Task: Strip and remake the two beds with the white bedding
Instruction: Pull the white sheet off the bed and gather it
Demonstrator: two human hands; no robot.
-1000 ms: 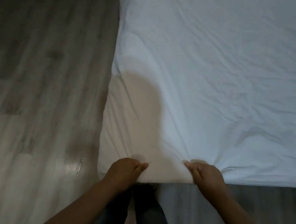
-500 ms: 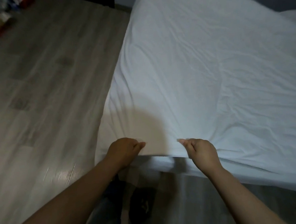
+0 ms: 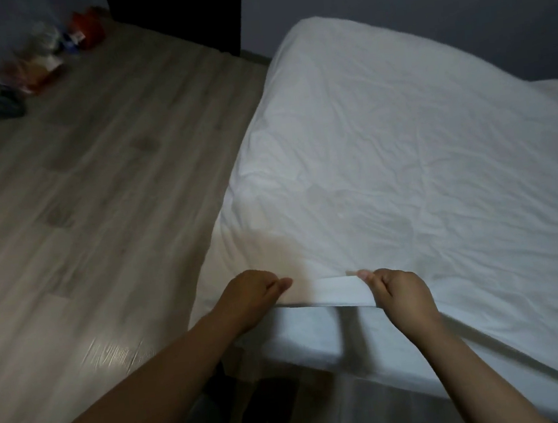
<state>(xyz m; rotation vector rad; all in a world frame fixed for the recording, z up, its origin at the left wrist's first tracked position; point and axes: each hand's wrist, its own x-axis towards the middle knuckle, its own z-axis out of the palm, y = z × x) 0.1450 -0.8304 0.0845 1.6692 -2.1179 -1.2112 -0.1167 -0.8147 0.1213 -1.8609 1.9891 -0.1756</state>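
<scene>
Plainly, the left hand [image 3: 250, 295] and right hand [image 3: 401, 293] each have their grip clamped on the near hem of the wrinkled white cotton sheet [image 3: 387, 172], held above the white mattress [image 3: 305, 341] corner (lower fingers hidden by cloth). Far left on the grey wood-plank floor [image 3: 81, 214], blurred colourful clutter [image 3: 31, 61] is unreadable. The sheet's right side runs out of frame.

We see a dim, bluish room. Warm light hits the near end, glaring off the wood floor [image 3: 113, 352], with a soft shadow on the white sheet [image 3: 403, 163]. Far clutter [image 3: 32, 68] is blurred.
</scene>
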